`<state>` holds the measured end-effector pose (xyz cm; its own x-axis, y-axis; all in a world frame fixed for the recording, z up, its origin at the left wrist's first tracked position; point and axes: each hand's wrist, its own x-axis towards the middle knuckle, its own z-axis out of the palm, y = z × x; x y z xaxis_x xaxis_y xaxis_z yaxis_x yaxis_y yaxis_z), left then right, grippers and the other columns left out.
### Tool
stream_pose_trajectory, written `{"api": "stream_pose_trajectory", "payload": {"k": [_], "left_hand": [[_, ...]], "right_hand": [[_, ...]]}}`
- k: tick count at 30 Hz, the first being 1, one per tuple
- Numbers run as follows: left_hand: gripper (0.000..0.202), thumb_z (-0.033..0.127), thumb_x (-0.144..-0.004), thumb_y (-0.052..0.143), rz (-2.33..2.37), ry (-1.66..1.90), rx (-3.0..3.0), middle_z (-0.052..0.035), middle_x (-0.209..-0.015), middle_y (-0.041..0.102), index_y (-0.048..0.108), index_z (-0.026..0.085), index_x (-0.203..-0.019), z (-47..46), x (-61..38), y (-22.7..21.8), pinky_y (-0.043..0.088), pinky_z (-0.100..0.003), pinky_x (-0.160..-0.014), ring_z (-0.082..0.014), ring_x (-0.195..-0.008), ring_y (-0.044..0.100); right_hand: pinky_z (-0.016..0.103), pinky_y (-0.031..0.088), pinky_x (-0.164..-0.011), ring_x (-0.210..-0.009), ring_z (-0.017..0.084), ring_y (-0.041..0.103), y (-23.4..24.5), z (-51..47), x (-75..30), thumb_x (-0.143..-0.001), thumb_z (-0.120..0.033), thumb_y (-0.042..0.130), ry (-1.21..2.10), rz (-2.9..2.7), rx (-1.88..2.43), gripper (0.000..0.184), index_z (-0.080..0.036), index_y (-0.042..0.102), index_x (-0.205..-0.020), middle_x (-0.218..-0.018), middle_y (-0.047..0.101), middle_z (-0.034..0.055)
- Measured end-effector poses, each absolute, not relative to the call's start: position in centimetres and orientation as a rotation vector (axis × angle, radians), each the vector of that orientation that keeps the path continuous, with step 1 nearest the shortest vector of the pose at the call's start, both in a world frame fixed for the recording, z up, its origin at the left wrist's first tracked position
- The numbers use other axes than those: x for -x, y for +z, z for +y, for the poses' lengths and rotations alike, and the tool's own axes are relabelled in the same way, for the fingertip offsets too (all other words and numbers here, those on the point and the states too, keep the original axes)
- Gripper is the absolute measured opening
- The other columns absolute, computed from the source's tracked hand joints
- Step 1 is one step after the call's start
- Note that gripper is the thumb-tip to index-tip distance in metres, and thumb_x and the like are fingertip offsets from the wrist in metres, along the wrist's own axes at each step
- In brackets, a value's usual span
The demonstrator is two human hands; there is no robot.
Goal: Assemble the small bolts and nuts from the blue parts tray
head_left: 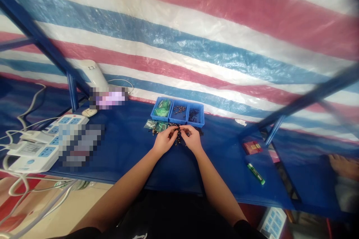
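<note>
My left hand [165, 140] and my right hand [192, 139] meet fingertip to fingertip over the blue table. Both are closed in a pinch around a small dark screw-like piece [178, 129], mostly hidden by the fingers. Beneath them lies a loose pile of small dark and brass-coloured screw-like parts [178, 141]. Just beyond stand three joined blue bins: the left bin [153, 114] holds green-printed plastic packets, the middle bin [179, 119] brownish metal parts, the right bin [199, 120] black ones. Small packets [161, 126] lie in front of the left bin.
Left on the table [123, 149] are a white power strip [47, 153] with cables, a blurred-out object [81, 145] and a white cylinder [94, 74]. A red box [252, 147] and green tube [255, 173] lie right. Another person's hand [343, 166] shows far right. Blue frame bars [305, 99] slant at both sides.
</note>
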<state>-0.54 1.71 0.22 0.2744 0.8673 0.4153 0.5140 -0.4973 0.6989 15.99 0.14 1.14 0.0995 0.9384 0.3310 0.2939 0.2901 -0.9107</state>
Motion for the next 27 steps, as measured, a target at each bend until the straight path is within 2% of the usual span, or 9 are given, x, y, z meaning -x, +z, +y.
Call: {"api": "stream_pose_trajectory", "payload": {"k": [3,7,16,20,27], "left_hand": [[0.036,0.033,-0.093,0.050,1.190,1.061,-2.145,-0.0035,-0.092,0.072,0.057,0.021,-0.126,1.8,0.4,0.1,0.053,-0.024,-0.068,-0.0135,-0.072,0.067],[0.034,0.031,-0.094,0.047,1.146,1.050,-2.189,-0.0063,-0.112,0.070,0.059,0.022,-0.124,1.8,0.4,0.0,0.054,-0.026,-0.078,-0.0167,-0.090,0.069],[0.026,0.035,-0.094,0.047,1.198,1.080,-2.139,-0.0050,-0.094,0.072,0.064,0.021,-0.108,1.8,0.5,-0.1,0.052,-0.025,-0.067,-0.0151,-0.072,0.067],[0.025,0.034,-0.095,0.045,1.221,1.044,-2.154,-0.0044,-0.088,0.071,0.062,0.020,-0.105,1.8,0.6,0.1,0.050,-0.024,-0.066,-0.0153,-0.073,0.066],[0.024,0.032,-0.096,0.041,1.264,1.019,-2.169,-0.0024,-0.075,0.066,0.061,0.018,-0.092,1.7,0.8,0.3,0.044,-0.023,-0.062,-0.0136,-0.065,0.062]], "right_hand": [[0.033,0.056,-0.077,-0.080,0.019,0.067,1.2,0.1,-15.6,-0.079,-0.023,0.061,0.913,-1.292,1.109,0.020,-0.020,0.069,-0.097,-0.088,0.070,0.0051],[0.035,0.056,-0.080,-0.081,0.019,0.068,1.6,0.0,-15.2,-0.078,-0.026,0.065,1.014,-1.182,1.013,0.018,-0.020,0.070,-0.095,-0.086,0.071,0.0055],[0.039,0.057,-0.084,-0.087,0.021,0.069,1.6,-0.1,-14.9,-0.079,-0.036,0.068,1.014,-1.146,1.034,0.025,-0.020,0.069,-0.097,-0.094,0.073,0.0079],[0.036,0.057,-0.080,-0.086,0.020,0.068,1.7,-0.2,-15.0,-0.080,-0.033,0.067,0.928,-1.269,1.055,0.023,-0.021,0.070,-0.099,-0.100,0.071,0.0080],[0.033,0.055,-0.076,-0.084,0.019,0.066,2.5,-0.7,-15.1,-0.087,-0.028,0.059,0.698,-1.515,1.133,0.018,-0.022,0.072,-0.098,-0.097,0.070,0.0067]]}}
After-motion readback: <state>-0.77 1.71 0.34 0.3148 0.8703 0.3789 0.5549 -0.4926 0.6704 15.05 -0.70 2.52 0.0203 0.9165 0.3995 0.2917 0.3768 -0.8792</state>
